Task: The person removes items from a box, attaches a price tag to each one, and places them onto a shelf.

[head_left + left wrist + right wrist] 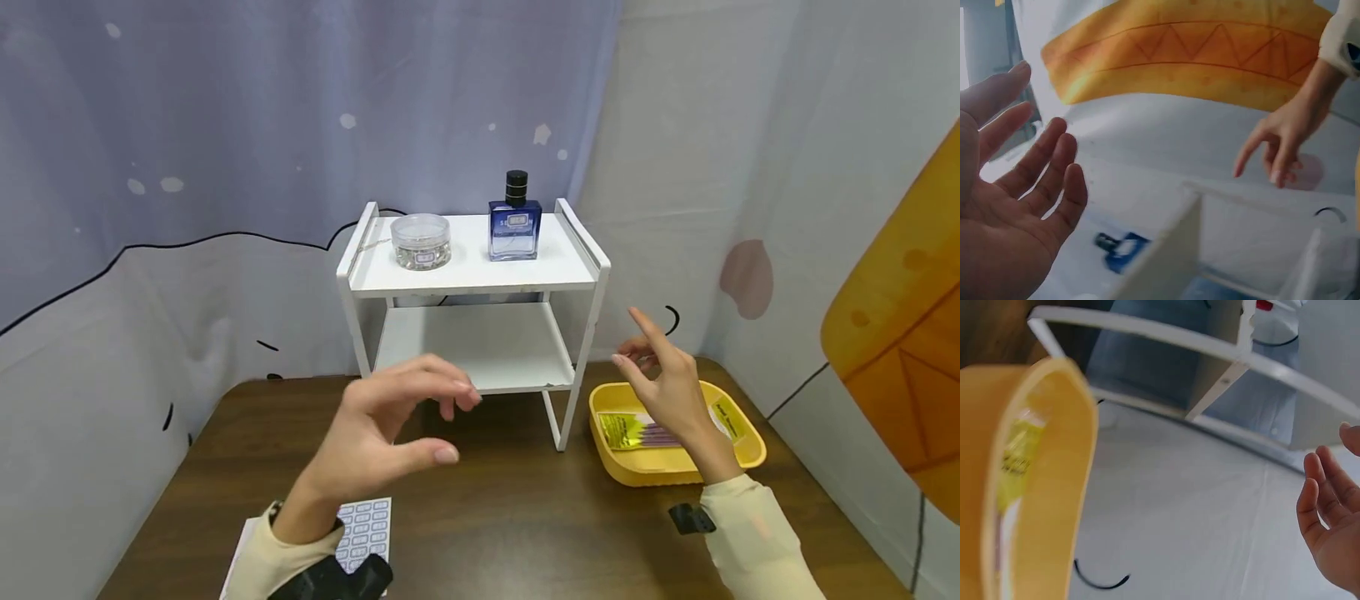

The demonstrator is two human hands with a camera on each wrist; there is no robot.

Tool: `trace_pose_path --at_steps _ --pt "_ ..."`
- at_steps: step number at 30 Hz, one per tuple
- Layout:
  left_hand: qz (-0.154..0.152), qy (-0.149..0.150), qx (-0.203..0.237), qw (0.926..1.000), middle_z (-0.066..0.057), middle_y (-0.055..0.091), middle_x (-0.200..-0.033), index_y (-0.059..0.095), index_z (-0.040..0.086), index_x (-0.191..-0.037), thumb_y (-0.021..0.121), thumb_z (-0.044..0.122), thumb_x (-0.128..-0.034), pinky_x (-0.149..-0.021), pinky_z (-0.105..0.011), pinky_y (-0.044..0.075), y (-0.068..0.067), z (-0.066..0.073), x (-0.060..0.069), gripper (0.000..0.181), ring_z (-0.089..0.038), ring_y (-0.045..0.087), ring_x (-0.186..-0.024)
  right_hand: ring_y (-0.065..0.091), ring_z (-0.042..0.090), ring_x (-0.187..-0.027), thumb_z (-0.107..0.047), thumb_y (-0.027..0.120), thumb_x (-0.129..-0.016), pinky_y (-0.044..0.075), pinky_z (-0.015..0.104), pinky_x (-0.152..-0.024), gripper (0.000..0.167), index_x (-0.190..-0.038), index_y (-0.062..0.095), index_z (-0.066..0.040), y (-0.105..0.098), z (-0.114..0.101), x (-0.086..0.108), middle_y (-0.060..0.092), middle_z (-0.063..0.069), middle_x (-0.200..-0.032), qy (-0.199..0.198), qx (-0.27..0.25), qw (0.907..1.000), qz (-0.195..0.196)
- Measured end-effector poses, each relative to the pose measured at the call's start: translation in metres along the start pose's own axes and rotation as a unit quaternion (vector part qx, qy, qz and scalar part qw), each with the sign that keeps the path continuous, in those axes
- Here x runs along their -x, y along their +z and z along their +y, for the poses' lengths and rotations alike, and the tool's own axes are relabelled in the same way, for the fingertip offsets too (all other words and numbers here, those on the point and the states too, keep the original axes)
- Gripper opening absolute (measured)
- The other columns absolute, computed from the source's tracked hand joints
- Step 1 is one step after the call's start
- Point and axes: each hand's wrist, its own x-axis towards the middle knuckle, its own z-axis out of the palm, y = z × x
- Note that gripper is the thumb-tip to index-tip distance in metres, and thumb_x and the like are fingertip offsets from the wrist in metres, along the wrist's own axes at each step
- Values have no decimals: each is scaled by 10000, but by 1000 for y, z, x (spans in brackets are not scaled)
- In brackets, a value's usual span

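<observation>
Two bare hands hover over a brown table, both empty. The left hand (397, 417) is in front of the white two-tier shelf (468, 292), its fingers loosely bent and the thumb held apart. In the left wrist view its fingers (1038, 159) are spread. Above a yellow tray (637, 479) is the right hand (663, 379), index finger extended and thumb apart. The tray holds yellow-and-purple packets (648, 432). On the shelf's top stand a round clear jar (422, 243) with small contents and a blue perfume bottle (514, 229) with a black cap.
Sheets printed with rows of small labels (367, 533) lie on the table (525, 533), partly behind the left forearm. A printed curtain (262, 125) hangs behind the shelf. The shelf's lower tier (480, 342) is a white board.
</observation>
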Motion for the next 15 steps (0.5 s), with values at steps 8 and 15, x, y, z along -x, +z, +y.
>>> trace_pose_path --at_steps 8,15 --pt "-1274 -2024 -748 9681 -65 692 -1171 675 102 -1227 781 102 -850 -873 -272 555 56 -54 25 392 -123 629 -1064 545 -56 -791 60 749 -823 465 114 -659 631 -1410 564 -80 -36 29 36 707 112 -902 441 601 9972 -28" --pt "-1678 -2830 -1373 9343 -20 681 -1241 666 144 -1297 768 179 -877 -950 -234 492 86 -109 23 434 -108 603 -1102 517 24 -782 9 764 -829 415 123 -614 534 -1339 615 -45 -70 52 70 638 104 -931 767 1226 9890 -301"
